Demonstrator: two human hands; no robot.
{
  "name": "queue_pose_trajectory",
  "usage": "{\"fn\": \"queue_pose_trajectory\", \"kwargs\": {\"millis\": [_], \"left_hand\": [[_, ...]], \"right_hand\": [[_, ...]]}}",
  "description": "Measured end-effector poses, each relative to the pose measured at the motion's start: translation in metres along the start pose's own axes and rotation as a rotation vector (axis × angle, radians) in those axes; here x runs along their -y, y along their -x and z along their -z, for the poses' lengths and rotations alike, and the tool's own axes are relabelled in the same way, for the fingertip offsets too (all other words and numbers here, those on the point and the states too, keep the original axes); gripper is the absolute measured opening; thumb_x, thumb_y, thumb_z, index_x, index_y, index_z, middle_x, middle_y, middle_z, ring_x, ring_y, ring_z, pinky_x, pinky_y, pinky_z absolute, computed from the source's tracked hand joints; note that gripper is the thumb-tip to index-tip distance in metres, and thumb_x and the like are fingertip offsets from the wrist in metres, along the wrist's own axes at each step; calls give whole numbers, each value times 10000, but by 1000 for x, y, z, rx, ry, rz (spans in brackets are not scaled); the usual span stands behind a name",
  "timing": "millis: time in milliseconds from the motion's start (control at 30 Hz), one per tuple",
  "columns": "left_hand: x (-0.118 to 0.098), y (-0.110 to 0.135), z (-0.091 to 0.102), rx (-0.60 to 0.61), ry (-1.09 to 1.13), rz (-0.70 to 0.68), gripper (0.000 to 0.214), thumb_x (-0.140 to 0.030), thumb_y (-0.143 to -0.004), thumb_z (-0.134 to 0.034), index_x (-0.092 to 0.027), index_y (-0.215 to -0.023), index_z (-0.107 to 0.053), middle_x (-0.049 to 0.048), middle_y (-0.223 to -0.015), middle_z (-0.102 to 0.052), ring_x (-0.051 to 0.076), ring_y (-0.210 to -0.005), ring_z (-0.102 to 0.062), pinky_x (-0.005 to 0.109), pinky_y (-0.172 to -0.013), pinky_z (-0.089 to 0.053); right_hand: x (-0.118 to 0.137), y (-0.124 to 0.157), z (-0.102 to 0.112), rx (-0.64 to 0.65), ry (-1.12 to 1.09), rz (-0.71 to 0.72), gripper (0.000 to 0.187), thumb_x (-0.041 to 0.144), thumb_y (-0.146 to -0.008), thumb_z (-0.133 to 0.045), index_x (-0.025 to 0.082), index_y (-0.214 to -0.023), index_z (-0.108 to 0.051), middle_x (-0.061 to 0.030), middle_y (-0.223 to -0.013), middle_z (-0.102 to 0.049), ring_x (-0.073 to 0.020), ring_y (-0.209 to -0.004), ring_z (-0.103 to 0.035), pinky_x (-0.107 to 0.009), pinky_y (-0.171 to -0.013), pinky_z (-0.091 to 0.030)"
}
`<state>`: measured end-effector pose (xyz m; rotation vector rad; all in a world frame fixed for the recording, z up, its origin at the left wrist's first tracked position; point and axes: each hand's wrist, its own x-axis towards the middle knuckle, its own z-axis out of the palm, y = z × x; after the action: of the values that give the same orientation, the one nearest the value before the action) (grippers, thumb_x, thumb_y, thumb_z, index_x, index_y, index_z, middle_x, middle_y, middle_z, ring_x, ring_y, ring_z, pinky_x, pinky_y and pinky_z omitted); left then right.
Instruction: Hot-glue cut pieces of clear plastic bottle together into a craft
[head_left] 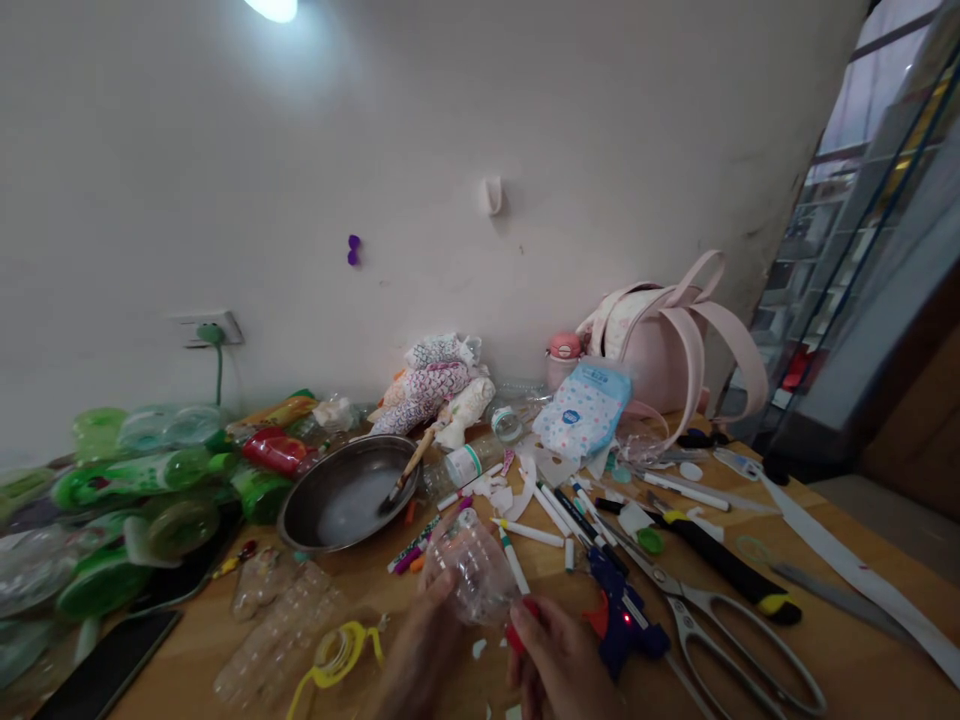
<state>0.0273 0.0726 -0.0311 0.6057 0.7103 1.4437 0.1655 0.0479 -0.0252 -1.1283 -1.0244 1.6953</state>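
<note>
My left hand (pixel 427 630) is closed around a clear, ribbed plastic bottle piece (pixel 471 568), held just above the tabletop. My right hand (pixel 559 655) grips a small red-handled tool (pixel 520 628) against the right side of that piece; its working end is hidden or too blurred to make out. Right of my right hand lies a dark blue glue gun (pixel 622 615) with an orange trigger and a lit red light. Large metal scissors (pixel 720 625) rest beyond it. Several markers (pixel 555 510) are scattered behind the plastic piece.
A metal bowl (pixel 330 490) with a brush (pixel 411 468) stands behind my left hand. Green and clear plastic bottles (pixel 142 480) pile up at left, near a phone (pixel 112 665). Yellow tape (pixel 339 650) lies in front. A black-handled knife (pixel 727 560) and pink backpack (pixel 652 345) are at right.
</note>
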Motion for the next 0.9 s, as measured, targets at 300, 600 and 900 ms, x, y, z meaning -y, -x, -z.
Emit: {"fn": "queue_pose_trajectory", "kwargs": {"millis": [300, 600, 900], "left_hand": [[-9, 3, -17, -118, -16, 57, 958, -492, -501, -883, -278, -1338, -469, 42, -876, -748, 304, -857, -708, 395, -738, -543], [-1, -2, -8, -169, -37, 118, 707, -576, -510, -843, -221, -1080, -624, 64, -893, -733, 308, -911, -679, 374, -741, -513], [1, -6, 3, -174, -15, 154, 684, -546, -580, -827, -209, -1137, -619, 101, -1058, -723, 324, -1010, -659, 404, -835, -500]], "right_hand": [[6, 3, -5, 6, 58, -27, 759, 953, -515, -473, 203, -635, -472, 55, -400, -516, -32, -258, -347, -153, -292, -161], [5, 2, -5, 9, 61, -42, 758, 960, -509, -470, 208, -604, -473, 46, -370, -496, -42, -246, -336, -172, -303, -140], [12, 4, -9, 21, 38, -136, 812, 1002, -354, -458, 205, -512, -453, 45, -347, -467, -35, -255, -341, -168, -326, -175]]}}
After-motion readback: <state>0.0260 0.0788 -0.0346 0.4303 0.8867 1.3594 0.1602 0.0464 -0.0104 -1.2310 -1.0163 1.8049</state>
